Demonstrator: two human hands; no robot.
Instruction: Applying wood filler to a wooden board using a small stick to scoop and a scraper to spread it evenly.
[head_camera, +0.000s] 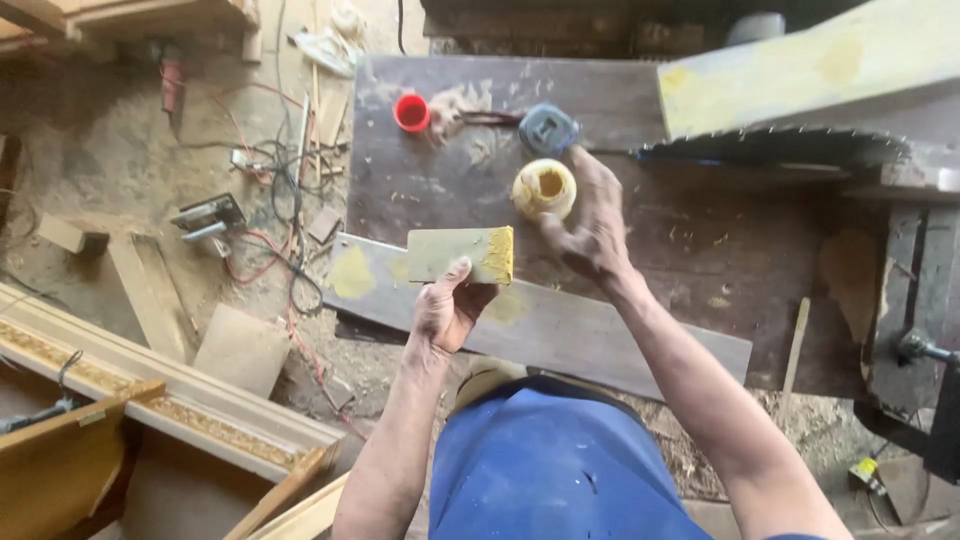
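My left hand (448, 308) grips a small rectangular wooden block (450, 253) from below; the block's right end is coated with yellow paste. My right hand (590, 225) hovers just right of the block, fingers loosely curled, close to an open round yellow jar of paste (544, 188) standing on the dark workbench (700, 260). Whether the fingers hold anything is unclear.
A red cap (411, 112) and a blue-grey lid (548, 129) lie at the bench's far side. A circular saw blade (775, 145) rises from the bench at right under a yellowish board (800, 70). Cables, wood offcuts and a gilded moulding (150, 400) litter the floor at left.
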